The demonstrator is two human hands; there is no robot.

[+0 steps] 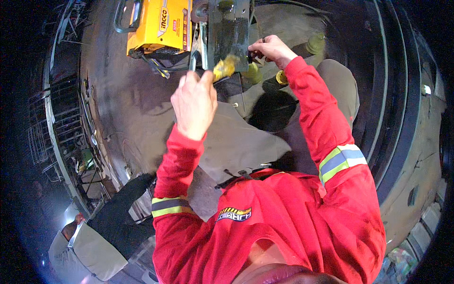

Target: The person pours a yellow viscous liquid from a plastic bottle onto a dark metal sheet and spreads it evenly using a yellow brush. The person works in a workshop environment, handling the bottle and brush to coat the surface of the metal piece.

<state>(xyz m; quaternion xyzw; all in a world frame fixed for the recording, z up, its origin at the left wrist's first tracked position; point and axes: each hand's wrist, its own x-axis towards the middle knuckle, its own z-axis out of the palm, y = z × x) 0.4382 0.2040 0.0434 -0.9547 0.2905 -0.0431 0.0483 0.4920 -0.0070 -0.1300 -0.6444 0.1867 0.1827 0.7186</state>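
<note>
My left hand point(194, 102) is closed, knuckles up, in front of the yellow machine. A blurred yellow piece point(226, 67) sticks out from its thumb side toward the dark metal plate; its kind is not clear. Just beyond the fingers stand pale metal strips point(199, 49), and I cannot tell whether the hand touches them. The dark, flat metal plate point(229, 35) stretches away between my hands. At its right edge my right hand point(272, 49) pinches a small dark piece point(252, 57), mostly hidden by the fingers.
A yellow boxy welding machine point(165, 23) with a dark handle stands at the far left. Yellow-green cups point(315, 43) and a small yellow ring-shaped thing point(282, 77) lie to the right. Metal racks line the left side. Another person in grey point(94, 251) is low at left.
</note>
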